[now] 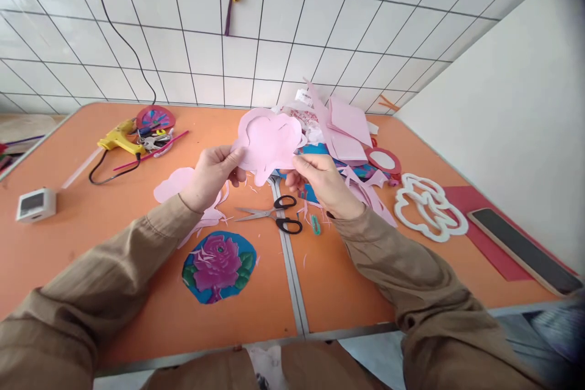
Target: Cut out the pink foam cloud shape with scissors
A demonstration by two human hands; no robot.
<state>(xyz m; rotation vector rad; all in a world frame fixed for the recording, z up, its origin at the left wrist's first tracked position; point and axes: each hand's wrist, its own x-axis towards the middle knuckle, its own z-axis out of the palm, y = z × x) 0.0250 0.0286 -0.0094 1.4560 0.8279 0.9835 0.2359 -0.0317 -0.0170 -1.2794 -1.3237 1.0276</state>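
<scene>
A pink paper cutout (269, 139) with a wavy, cloud-like outline is held up above the table between both hands. My left hand (212, 177) pinches its left edge between thumb and fingers. At the lower right edge, my right hand (322, 183) grips it the same way. Below the hands lie scissors (269, 213) with black handles, blades pointing left. A round fabric piece (219, 267) with a purple flower on blue rests nearer to me. Beside the left hand is another pink cutout (173, 184), partly covered by that hand. A small green clip (315, 225) sits right of the scissors.
A yellow glue gun (121, 139) with its cord lies at the back left, near keys (153, 142). A small white box (36, 205) stands far left. Folded pink sheets (345, 131) and scraps pile up at the back. White cloud-shaped frames (429, 207) and a phone (523, 250) lie right.
</scene>
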